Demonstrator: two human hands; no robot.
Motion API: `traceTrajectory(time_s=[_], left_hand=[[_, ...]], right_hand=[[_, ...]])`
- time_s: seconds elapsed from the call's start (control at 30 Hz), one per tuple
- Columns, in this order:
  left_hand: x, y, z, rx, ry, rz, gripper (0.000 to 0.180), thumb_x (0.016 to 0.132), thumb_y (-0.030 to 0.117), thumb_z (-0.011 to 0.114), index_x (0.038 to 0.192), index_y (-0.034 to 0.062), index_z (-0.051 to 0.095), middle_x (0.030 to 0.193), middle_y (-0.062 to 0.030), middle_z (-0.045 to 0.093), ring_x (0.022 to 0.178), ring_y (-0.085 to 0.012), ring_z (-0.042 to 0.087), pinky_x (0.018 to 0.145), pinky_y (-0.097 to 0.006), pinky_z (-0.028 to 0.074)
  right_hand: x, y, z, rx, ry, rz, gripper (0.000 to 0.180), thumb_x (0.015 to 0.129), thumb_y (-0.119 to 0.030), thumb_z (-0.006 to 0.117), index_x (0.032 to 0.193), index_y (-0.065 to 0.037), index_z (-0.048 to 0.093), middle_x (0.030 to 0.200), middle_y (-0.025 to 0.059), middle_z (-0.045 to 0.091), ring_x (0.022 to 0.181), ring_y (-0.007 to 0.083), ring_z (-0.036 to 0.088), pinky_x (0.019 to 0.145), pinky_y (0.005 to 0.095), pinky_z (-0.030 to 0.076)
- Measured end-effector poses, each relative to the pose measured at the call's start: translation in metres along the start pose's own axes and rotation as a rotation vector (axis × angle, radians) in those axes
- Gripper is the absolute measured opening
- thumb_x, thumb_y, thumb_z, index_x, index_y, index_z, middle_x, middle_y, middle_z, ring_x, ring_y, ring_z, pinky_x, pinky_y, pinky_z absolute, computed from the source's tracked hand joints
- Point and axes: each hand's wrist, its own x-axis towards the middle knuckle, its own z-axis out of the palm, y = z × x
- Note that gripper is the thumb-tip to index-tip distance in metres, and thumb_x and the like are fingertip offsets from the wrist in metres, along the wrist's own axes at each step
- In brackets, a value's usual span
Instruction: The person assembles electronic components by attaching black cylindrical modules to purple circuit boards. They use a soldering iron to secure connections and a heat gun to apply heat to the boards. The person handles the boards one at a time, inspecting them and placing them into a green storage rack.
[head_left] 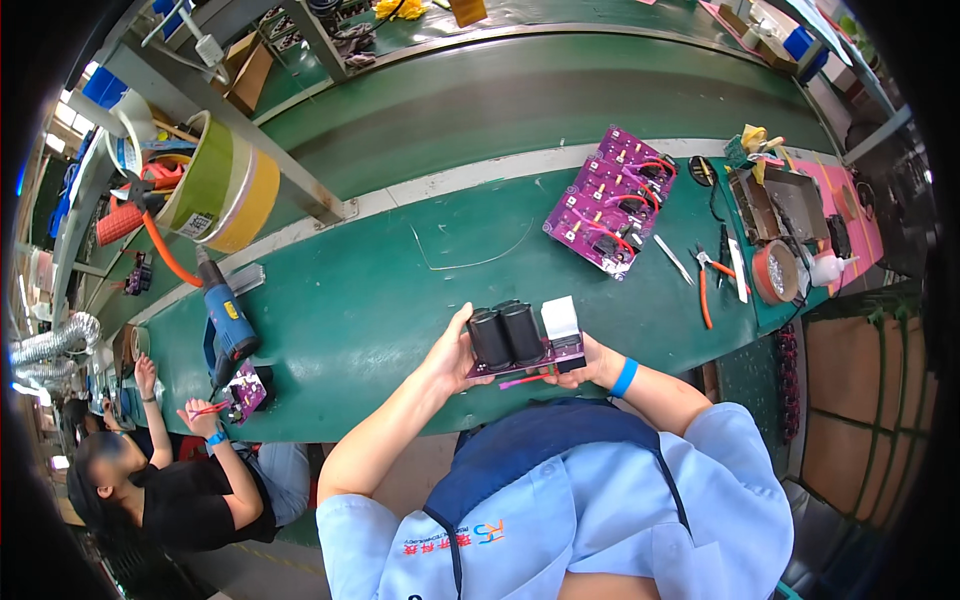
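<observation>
Over worktop (pixel 370 300) near edge: capacitor board (pixel 528 350) long axis left-right, left hand (pixel 449 353) and right hand (pixel 592 364) gripping opposite ends

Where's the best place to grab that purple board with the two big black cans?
Probably grip the board by its two ends, one hand from each side, as the left hand and right hand do. Tall black cans and a white block rise from it, and a pink wire sticks out at the near edge, so the ends look easiest.
</observation>
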Motion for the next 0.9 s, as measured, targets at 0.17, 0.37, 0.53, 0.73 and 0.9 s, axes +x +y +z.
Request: traceTrajectory(time_s=[0.17,0.37,0.53,0.73,0.9], left_hand=[[-0.006,-0.005,-0.001,-0.058,-0.032,0.130,0.067,0.079,0.064,0.027,0.113,0.0130,0.053,0.095,-0.0064,0.061,0.063,-0.0130,0.057,0.043,-0.023,0.035],[-0.019,-0.005,0.007,-0.370,0.193,0.173,0.061,0.078,0.062,0.032,0.108,0.0139,0.055,0.093,-0.0072,0.062,0.067,-0.0183,0.061,0.043,-0.029,0.046],[-0.020,-0.012,0.000,-0.333,-0.016,0.256,0.065,0.077,0.065,0.034,0.111,0.0126,0.052,0.093,-0.0072,0.061,0.067,-0.0177,0.061,0.049,-0.032,0.051],[-0.033,-0.006,0.027,-0.227,-0.058,0.355,0.075,0.077,0.068,0.032,0.120,0.0080,0.043,0.104,-0.0128,0.056,0.080,-0.0207,0.061,0.057,-0.037,0.053],[-0.057,-0.004,0.009,0.565,0.085,0.524,0.083,0.074,0.067,0.042,0.126,0.0025,0.035,0.115,-0.0163,0.049,0.089,-0.0261,0.058,0.067,-0.037,0.050]], right_hand=[[-0.005,-0.001,0.021,-0.247,-0.022,0.034,0.073,0.083,-0.062,0.026,0.117,-0.001,0.044,0.094,0.0251,0.058,0.072,0.0287,0.062,0.050,0.0345,0.054],[-0.016,0.018,0.080,-0.930,0.319,-0.407,0.067,0.082,-0.044,0.052,0.131,-0.006,0.025,0.117,0.0195,0.045,0.102,0.0253,0.051,0.080,0.0357,0.047],[0.007,0.044,0.102,-1.050,0.408,-0.877,0.103,0.066,-0.033,0.075,0.137,-0.008,0.005,0.133,0.0165,0.027,0.122,0.0252,0.030,0.095,0.0387,0.033],[0.015,0.028,0.106,-0.608,0.329,-0.954,0.069,0.077,-0.027,0.064,0.131,-0.009,0.025,0.118,0.0099,0.046,0.109,0.0211,0.046,0.089,0.0466,0.039],[0.009,0.020,0.122,-0.446,0.316,-0.947,0.046,0.081,-0.035,0.057,0.118,-0.010,0.043,0.113,0.0082,0.052,0.104,0.0224,0.050,0.090,0.0506,0.038]])
